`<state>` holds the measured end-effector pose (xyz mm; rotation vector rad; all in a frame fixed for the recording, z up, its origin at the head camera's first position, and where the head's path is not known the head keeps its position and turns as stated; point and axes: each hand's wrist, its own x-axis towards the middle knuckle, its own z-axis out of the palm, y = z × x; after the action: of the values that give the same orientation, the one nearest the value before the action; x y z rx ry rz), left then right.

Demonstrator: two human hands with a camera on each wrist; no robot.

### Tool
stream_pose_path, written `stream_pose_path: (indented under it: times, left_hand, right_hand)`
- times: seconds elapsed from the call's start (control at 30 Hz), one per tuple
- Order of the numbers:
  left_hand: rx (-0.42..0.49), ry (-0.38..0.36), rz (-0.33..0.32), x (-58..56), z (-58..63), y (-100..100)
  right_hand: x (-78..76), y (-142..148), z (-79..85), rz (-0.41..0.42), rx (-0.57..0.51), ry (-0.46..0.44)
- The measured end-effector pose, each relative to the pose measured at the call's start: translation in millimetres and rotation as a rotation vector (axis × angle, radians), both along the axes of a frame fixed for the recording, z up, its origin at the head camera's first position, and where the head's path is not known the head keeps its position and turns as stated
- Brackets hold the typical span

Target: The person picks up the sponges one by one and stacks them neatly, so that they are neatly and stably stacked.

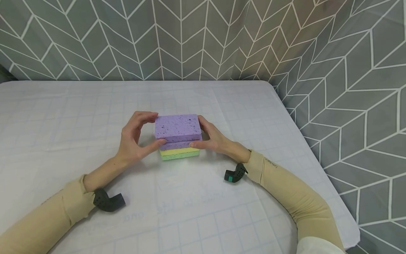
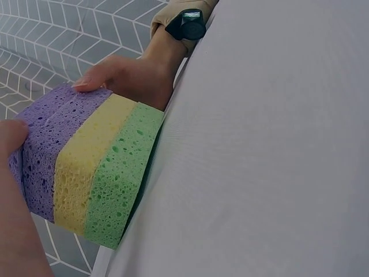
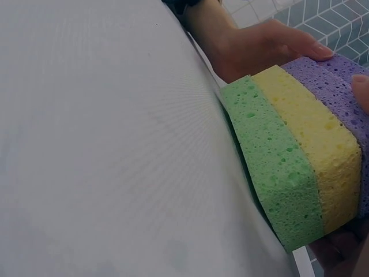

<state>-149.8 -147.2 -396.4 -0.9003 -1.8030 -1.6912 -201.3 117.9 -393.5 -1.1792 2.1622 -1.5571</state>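
Several sponges are stacked on the white-covered table. The green sponge (image 1: 180,156) is lowest, with the yellow sponge (image 1: 177,151) on it. Above lie two purple ones, a lower purple sponge (image 1: 177,145) and a top purple sponge (image 1: 177,126). My left hand (image 1: 133,137) grips the purple layer from the left, thumb at the near corner and fingers at the far one. From the right, my right hand (image 1: 214,137) holds the same layer, its thumb (image 3: 360,89) on the near side. Whether each hand grips one or both purple sponges is hard to tell.
The table (image 1: 79,116) has a white cover with a faint grid and faint writing. A grey curtain (image 1: 171,38) with white lines hangs behind it and along the right side. Dark wrist devices (image 1: 109,201) sit at both tan sleeves (image 1: 285,190).
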Motion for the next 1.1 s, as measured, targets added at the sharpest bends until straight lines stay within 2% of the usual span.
stream_pose_path:
  times: [0.33, 0.57, 1.1]
  left_hand:
    - [-0.007, 0.011, 0.002, 1.6, -0.7, 3.4]
    - [-0.023, 0.007, 0.006, 3.5, 0.6, 4.1]
    - [-0.027, 0.014, 0.017, 3.0, 0.2, 5.0]
  right_hand:
    - [1.1, 0.8, -1.2, 0.005, -0.006, 0.039]
    - [1.4, 1.7, -1.7, -0.005, -0.015, 0.102]
    - [-2.7, -2.5, -4.8, 0.022, -0.168, 0.225]
